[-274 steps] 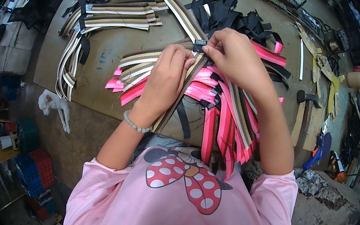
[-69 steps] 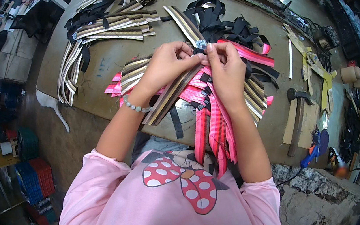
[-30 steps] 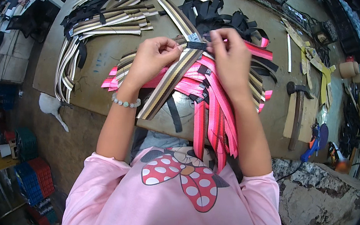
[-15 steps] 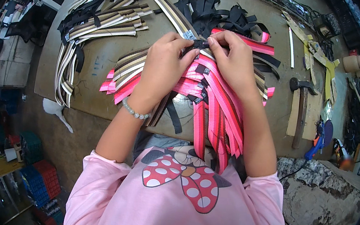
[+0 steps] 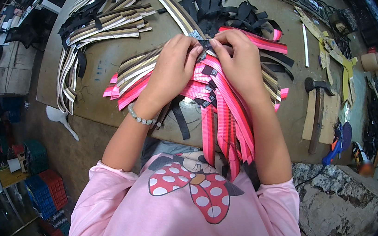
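Both my hands meet over a pile of striped webbing straps. My left hand point(image 5: 172, 67) pinches a short black strap piece point(image 5: 205, 43) between thumb and fingertips. From the other side, my right hand point(image 5: 238, 58) grips the same black piece with thumb and index finger. A brown, tan and white striped strap point(image 5: 178, 14) runs away from it toward the far left. Underneath lie pink and red striped straps point(image 5: 229, 92) with small black tabs, some hanging over the near table edge. More tan striped straps point(image 5: 133, 72) fan out beside my left wrist.
Loose black straps point(image 5: 204, 1) heap up beyond my hands. Another bundle of tan striped straps point(image 5: 110, 27) lies at the left on the table point(image 5: 102, 101). At the right are a hammer point(image 5: 317, 114) on cardboard, a blue glue gun point(image 5: 333, 150) and a tape roll point(image 5: 371, 62).
My left fingers have curled in closer around the black piece, and my right hand has shifted slightly left and away from me. The straps below look nearly the same.
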`<action>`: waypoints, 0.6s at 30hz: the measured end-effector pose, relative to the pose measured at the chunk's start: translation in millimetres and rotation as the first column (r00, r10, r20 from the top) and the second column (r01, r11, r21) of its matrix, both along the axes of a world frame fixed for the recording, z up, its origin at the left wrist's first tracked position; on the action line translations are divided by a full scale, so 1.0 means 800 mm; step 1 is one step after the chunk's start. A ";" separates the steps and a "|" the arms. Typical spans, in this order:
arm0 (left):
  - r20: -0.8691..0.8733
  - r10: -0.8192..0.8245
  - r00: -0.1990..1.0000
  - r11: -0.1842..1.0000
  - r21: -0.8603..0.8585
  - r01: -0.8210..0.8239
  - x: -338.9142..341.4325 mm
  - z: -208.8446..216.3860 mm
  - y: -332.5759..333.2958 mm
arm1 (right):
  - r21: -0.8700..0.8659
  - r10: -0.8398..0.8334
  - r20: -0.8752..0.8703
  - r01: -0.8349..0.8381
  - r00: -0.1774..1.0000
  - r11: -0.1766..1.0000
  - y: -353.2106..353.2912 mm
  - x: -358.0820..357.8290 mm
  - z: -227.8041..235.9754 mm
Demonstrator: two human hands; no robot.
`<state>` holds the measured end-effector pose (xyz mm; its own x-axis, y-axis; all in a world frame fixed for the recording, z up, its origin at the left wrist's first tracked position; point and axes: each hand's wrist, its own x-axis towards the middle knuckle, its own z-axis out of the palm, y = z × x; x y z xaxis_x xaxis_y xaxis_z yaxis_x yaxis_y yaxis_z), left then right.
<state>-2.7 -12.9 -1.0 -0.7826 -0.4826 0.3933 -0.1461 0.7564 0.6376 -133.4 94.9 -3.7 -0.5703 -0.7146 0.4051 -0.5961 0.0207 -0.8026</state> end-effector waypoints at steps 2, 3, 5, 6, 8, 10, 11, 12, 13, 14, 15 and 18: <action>-0.009 -0.005 1.000 1.000 0.017 0.005 0.001 0.001 0.000 | -0.024 0.008 -0.029 -0.009 1.000 1.000 0.000 0.001 0.000; -0.021 -0.013 1.000 1.000 0.022 0.013 0.001 0.002 0.000 | 0.002 -0.002 -0.025 0.003 1.000 1.000 0.000 0.001 0.001; -0.012 -0.012 1.000 0.999 0.053 0.012 0.003 0.005 0.000 | 0.052 -0.002 0.062 -0.001 0.998 0.999 0.005 -0.001 0.003; 0.007 -0.003 1.000 0.997 0.078 0.003 0.004 0.006 0.000 | 0.093 -0.009 0.110 -0.001 0.994 0.996 0.006 -0.002 0.003; 0.015 0.013 1.000 0.991 0.130 -0.015 0.005 0.009 0.001 | 0.093 0.008 0.050 -0.012 0.999 0.996 0.007 -0.004 0.003; 0.000 0.023 1.000 0.983 0.184 -0.023 0.006 0.013 0.002 | 0.066 0.024 -0.013 -0.023 1.000 0.998 0.005 -0.004 0.001; 0.007 0.037 0.999 0.985 0.166 -0.037 0.005 0.015 0.003 | 0.038 0.029 -0.046 -0.027 0.999 0.999 0.003 -0.003 0.000; 0.021 0.042 0.999 0.988 0.149 -0.045 0.005 0.017 0.003 | 0.054 0.031 -0.054 -0.028 0.998 0.998 0.004 -0.003 -0.001; 0.034 0.043 0.998 0.990 0.133 -0.047 0.004 0.018 0.004 | 0.023 0.029 -0.069 -0.028 0.997 0.999 0.003 -0.003 -0.002; 0.066 0.037 0.997 0.993 0.107 -0.044 0.003 0.018 0.004 | 0.037 0.028 -0.060 -0.025 0.998 0.999 0.004 -0.004 -0.002; 0.099 0.027 0.995 0.996 0.083 -0.035 0.002 0.019 0.004 | 0.048 0.024 -0.059 -0.021 0.998 0.999 0.006 -0.005 -0.003; 0.091 0.012 0.996 0.995 -0.096 -0.003 -0.002 0.014 0.006 | 0.057 0.031 -0.001 -0.031 1.000 0.998 0.007 -0.007 -0.002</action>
